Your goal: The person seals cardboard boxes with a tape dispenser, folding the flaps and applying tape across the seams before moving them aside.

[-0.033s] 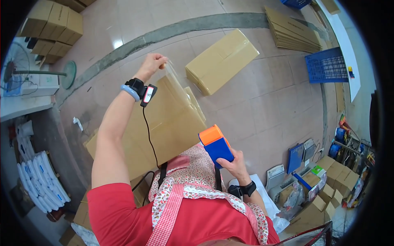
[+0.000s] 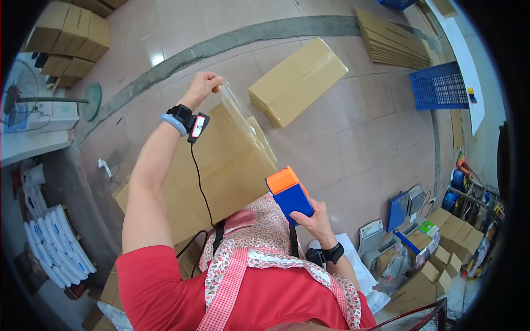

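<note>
My left hand (image 2: 205,87) is closed in a pinch on one end of a clear tape strip (image 2: 237,113), above the far end of a large brown cardboard box (image 2: 215,171). The strip runs slantwise from those fingers along the box's right side toward a blue and orange tape dispenser (image 2: 288,196). My right hand (image 2: 312,218) is wrapped round the dispenser's blue body, just off the box's near right corner. Some flap edges (image 2: 264,138) show under the tape. Where the strip enters the dispenser is hard to make out.
A closed, taped carton (image 2: 298,80) lies on the floor ahead. Flattened cardboard (image 2: 392,41) and a blue crate (image 2: 440,88) are at the far right. A fan's round base (image 2: 93,101) stands left, above white packs (image 2: 58,245). Open boxes (image 2: 414,289) crowd the lower right. A cable hangs from my left wrist device.
</note>
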A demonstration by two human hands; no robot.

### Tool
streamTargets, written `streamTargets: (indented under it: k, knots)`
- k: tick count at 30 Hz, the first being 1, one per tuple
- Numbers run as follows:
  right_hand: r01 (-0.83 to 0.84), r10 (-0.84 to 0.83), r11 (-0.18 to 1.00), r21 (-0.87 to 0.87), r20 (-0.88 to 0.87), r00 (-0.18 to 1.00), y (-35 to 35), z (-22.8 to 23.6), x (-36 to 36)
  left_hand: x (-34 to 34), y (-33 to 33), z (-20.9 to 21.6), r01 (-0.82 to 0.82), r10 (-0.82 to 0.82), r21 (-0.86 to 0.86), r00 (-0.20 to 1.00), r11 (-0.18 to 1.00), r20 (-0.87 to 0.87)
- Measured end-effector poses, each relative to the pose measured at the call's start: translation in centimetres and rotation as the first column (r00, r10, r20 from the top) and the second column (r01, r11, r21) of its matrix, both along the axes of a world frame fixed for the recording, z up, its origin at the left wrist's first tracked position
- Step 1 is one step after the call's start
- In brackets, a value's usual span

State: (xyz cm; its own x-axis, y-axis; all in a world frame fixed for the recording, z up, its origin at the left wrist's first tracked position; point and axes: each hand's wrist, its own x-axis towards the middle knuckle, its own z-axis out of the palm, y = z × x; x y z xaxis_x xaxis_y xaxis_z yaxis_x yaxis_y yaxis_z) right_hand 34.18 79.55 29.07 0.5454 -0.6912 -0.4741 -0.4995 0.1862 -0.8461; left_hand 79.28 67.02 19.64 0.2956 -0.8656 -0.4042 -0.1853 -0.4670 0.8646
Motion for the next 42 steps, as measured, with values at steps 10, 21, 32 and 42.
streamTargets:
  k: [10,21,32,42]
  knots:
    - [0.252,-0.237,0.945,0.21,-0.094,0.967,2.4,0.1,-5.6,0.5,-0.9,-5.3,0.181,-0.209,0.181,0.967,0.967,0.148]
    - [0.172,-0.155,0.947,0.271,-0.085,0.984,6.8,-1.8,-8.0,-6.6,5.2,0.3,0.267,-0.18,-0.126,0.865,0.955,0.468]
    - [0.225,-0.238,0.927,0.3,0.005,0.971,2.8,-0.6,-8.4,-3.1,0.6,-2.7,0.31,-0.295,-0.038,0.93,0.95,0.218]
    - [0.203,-0.188,0.905,0.374,-0.077,0.979,3.3,-0.7,-7.5,-4.6,2.9,-1.3,0.186,-0.188,0.078,0.982,0.979,0.022]
